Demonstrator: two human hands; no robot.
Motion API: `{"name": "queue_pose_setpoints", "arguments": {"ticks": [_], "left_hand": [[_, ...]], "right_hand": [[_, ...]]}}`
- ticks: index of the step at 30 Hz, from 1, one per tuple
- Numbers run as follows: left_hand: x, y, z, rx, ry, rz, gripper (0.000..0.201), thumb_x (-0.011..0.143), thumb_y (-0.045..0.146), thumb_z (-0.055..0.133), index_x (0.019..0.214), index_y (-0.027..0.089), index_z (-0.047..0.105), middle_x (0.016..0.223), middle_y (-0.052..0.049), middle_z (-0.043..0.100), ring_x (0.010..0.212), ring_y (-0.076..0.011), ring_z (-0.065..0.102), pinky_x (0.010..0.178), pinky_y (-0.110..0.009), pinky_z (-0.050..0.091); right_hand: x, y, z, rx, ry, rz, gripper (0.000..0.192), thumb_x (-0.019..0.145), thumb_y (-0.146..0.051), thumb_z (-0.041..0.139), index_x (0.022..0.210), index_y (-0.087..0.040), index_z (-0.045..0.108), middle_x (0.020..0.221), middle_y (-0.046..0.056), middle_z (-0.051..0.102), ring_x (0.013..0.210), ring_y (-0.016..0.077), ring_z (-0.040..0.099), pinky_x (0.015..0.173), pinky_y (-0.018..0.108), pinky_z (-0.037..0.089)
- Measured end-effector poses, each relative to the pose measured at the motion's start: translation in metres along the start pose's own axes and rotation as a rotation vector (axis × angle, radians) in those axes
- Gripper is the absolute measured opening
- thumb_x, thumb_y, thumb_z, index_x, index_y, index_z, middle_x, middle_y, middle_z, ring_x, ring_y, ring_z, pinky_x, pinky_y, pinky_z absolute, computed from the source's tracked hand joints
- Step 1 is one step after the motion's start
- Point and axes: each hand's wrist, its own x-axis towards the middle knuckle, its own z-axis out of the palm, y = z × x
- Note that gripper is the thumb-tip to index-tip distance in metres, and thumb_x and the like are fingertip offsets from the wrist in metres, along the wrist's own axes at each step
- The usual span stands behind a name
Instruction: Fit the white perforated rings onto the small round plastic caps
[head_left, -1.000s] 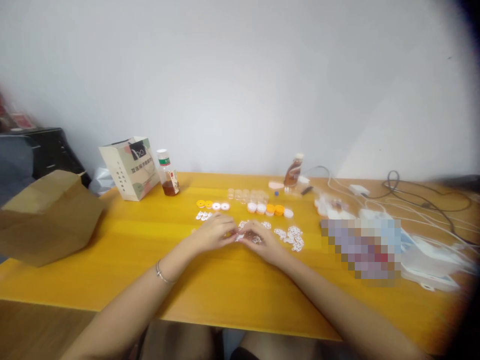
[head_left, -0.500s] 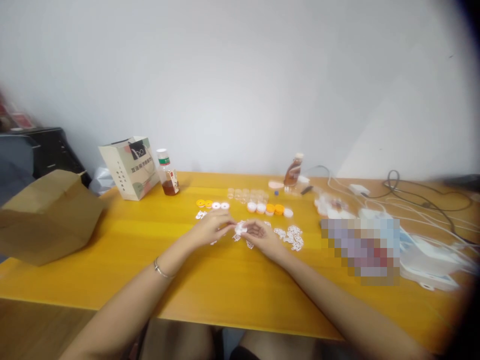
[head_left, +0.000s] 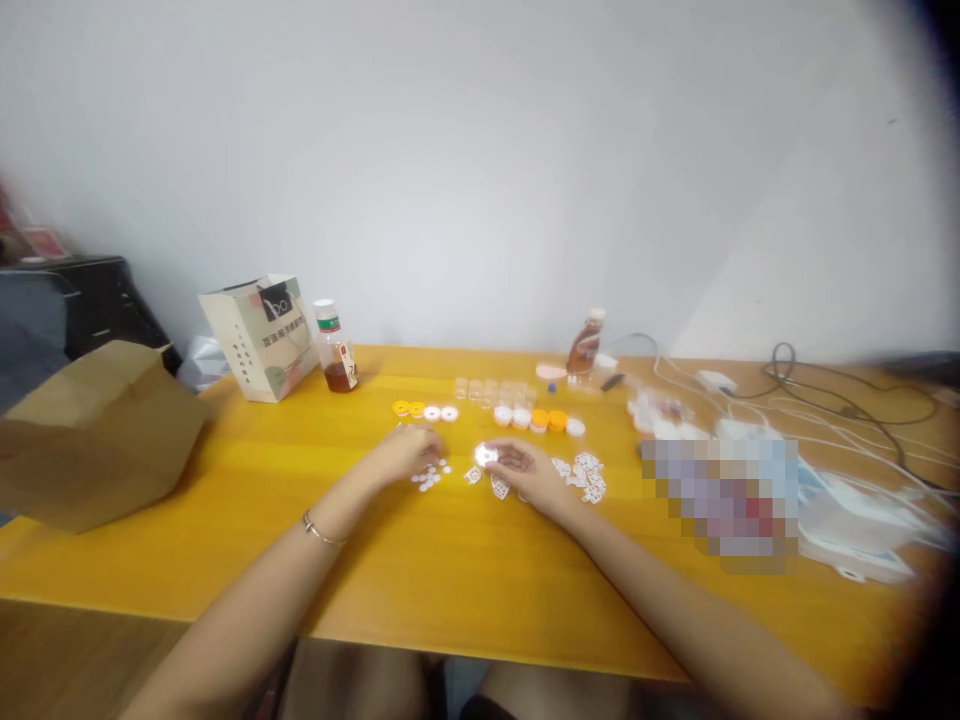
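Observation:
My right hand [head_left: 529, 472] grips a white round cap [head_left: 486, 456] between thumb and fingers, its face turned up. My left hand [head_left: 409, 452] is just above a scatter of small white discs [head_left: 427, 478], with fingers curled down and bunched. What lies between those fingertips, if anything, is hidden. Under and beside the right hand are several white openwork pieces [head_left: 500, 488], with a bigger heap of openwork pieces [head_left: 589, 475] to its right. Beyond the hands runs a row of yellow and white ring-shaped caps [head_left: 425, 411], and right of it stand white and orange caps [head_left: 529, 418].
Small clear cups [head_left: 490, 391] stand behind the caps. A paper bag [head_left: 262, 340] and a bottle of dark liquid [head_left: 336, 350] are at back left, another bottle [head_left: 585, 345] at back right. A brown bag [head_left: 97, 435] sits left; cables [head_left: 832, 400] and plastic packets [head_left: 847, 510] lie right.
My left hand has let go of the white cap and moved left to the small white discs. The right hand keeps the cap in about the same place.

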Motion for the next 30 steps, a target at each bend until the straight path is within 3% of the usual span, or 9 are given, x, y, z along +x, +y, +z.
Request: {"name": "queue_pose_setpoints", "arguments": {"ticks": [10, 21, 30], "left_hand": [[0.003, 0.002, 0.005, 0.005, -0.027, -0.03, 0.015, 0.073, 0.021, 0.051, 0.077, 0.018, 0.065, 0.079, -0.003, 0.065, 0.071, -0.015, 0.056, 0.064, -0.022, 0.038], [0.001, -0.002, 0.008, -0.049, 0.012, 0.027, 0.013, 0.072, 0.019, 0.05, 0.077, 0.018, 0.062, 0.077, -0.003, 0.064, 0.071, -0.0144, 0.056, 0.063, -0.022, 0.038], [0.003, 0.001, 0.008, 0.074, 0.015, 0.02, 0.017, 0.069, 0.012, 0.047, 0.073, 0.017, 0.062, 0.07, -0.005, 0.063, 0.063, -0.0152, 0.054, 0.057, -0.023, 0.036]], "right_hand": [[-0.001, -0.004, 0.0, -0.017, -0.036, 0.004, 0.037, 0.063, -0.034, 0.067, 0.097, -0.019, 0.061, 0.091, 0.005, 0.066, 0.086, 0.0177, 0.061, 0.085, 0.035, 0.045], [-0.003, -0.009, 0.0, -0.024, -0.047, 0.005, 0.039, 0.062, -0.036, 0.067, 0.097, -0.019, 0.062, 0.092, 0.006, 0.066, 0.086, 0.0189, 0.061, 0.085, 0.037, 0.046], [-0.004, -0.011, 0.0, -0.012, -0.055, 0.02, 0.039, 0.062, -0.035, 0.068, 0.097, -0.019, 0.062, 0.094, 0.007, 0.066, 0.088, 0.0196, 0.061, 0.087, 0.038, 0.044]]}}
